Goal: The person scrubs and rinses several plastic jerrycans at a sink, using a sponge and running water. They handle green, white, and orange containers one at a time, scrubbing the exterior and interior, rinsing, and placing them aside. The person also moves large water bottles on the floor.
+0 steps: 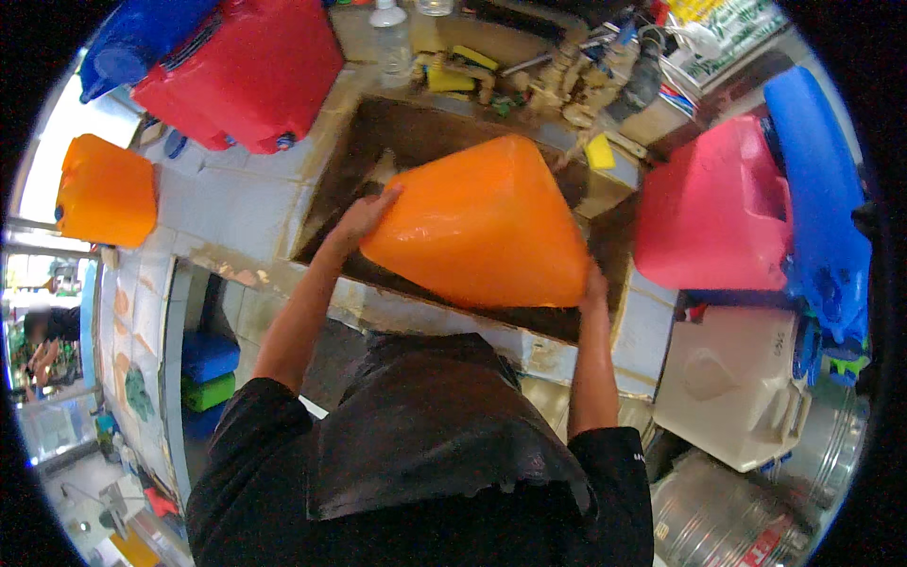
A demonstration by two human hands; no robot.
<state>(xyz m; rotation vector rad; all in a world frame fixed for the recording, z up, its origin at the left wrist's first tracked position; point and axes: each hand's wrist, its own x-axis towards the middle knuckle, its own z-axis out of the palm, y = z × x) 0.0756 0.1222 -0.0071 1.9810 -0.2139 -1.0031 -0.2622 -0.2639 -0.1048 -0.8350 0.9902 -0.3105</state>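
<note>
An orange plastic jerrycan (475,227) is held between my two hands over a dark, stained sink basin (354,135), its smooth faces turned towards me. My left hand (367,212) grips its left edge, fingers partly behind it. At the lower right corner, my right hand (595,285) holds the other side; most of its fingers are hidden. Behind the basin are worn taps and pipes (560,85), with a yellow sponge (600,152) at the back right.
On the tiled counter (227,212), a red jerrycan (262,78) and a smaller orange one (110,191) stand left. Right are a pink jerrycan (708,212), a blue one (822,191), a whitish one (723,383) and metal drums (716,503). A person (53,333) is far left.
</note>
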